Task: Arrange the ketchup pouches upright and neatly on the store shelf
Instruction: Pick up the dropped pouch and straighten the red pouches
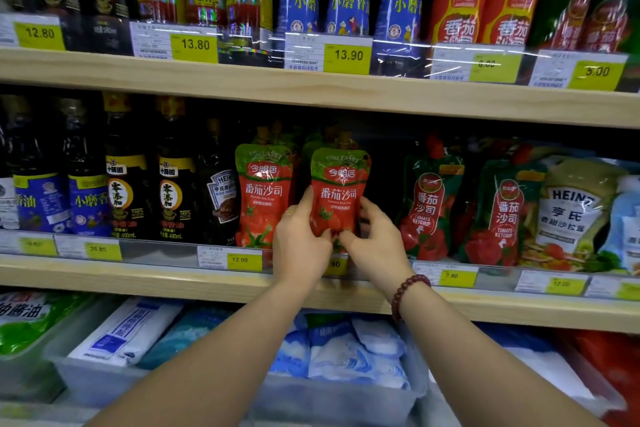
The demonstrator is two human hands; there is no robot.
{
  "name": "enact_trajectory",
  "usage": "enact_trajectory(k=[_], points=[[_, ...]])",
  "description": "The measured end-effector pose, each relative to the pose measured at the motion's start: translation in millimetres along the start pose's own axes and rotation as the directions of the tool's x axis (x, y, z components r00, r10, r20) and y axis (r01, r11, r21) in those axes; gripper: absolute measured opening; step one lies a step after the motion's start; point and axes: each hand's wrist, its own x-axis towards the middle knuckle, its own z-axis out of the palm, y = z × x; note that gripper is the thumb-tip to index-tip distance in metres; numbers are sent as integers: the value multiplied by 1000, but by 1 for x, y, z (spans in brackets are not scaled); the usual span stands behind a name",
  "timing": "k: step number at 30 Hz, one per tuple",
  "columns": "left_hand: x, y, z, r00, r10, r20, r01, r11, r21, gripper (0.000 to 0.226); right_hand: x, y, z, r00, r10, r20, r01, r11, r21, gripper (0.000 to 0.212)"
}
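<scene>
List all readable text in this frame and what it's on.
"番茄沙司": ketchup pouch gripped by left hand and right hand
"TOMATO KETCHUP": green pouch
"HEINZ": pale pouch
"小磨香": blue bottle
"12.80": first top tag
"13.80": second top tag
"13.90": third top tag
"5.00": last top tag
"12.00": middle-shelf tag
"7.90": tag right of the hands
Fine print and other tags: too blurred.

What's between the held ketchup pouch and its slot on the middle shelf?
Nothing visible. The left hand and right hand grip the held pouch upright at the shelf front, beside the matching pouch.
</scene>
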Motion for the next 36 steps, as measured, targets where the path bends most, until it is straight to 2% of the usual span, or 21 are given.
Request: enact_trajectory(k=[3,5,8,11,12,14,17,19,24,27,36], points=[[-2,1,0,1000,-4,-8,4,1000,31,73,-2,2,-3,1000,-23,-3,23,1000,9,56],[-5,5,2,994,33,-104,-27,998,60,64,-3,6,-13,999,-15,-41,15,1000,-6,63],[-8,25,11,954,210,-213,-213,977,10,51,-5,18,-39,985,-39,-169,24,996,-88,64],[-11,49,36,934,333,-129,-346,933,-100,49,-6,34,-72,954,-44,-295,9,993,-119,60],[-11,56,47,948,312,-57,-317,936,-151,51,-6,39,-82,951,-19,-308,-12,995,-100,60],[-11,67,71,977,183,108,-155,962,-223,62,-5,49,-99,957,48,-287,-64,997,-46,63],[-2,74,102,963,-27,266,73,984,-165,80,-6,60,-115,973,65,-223,-69,998,-11,66],[6,74,114,947,-107,303,149,982,-120,86,-6,65,-121,984,50,-169,-50,999,4,69],[22,69,127,884,-185,430,246,965,-92,85,1,71,-123,996,89,-9,-88,994,58,76],[21,65,124,864,-198,463,276,955,-106,86,2,72,-120,996,83,30,-84,995,51,77],[9,57,110,882,-110,457,167,982,-86,80,8,68,-128,993,115,32,-116,993,22,78]])
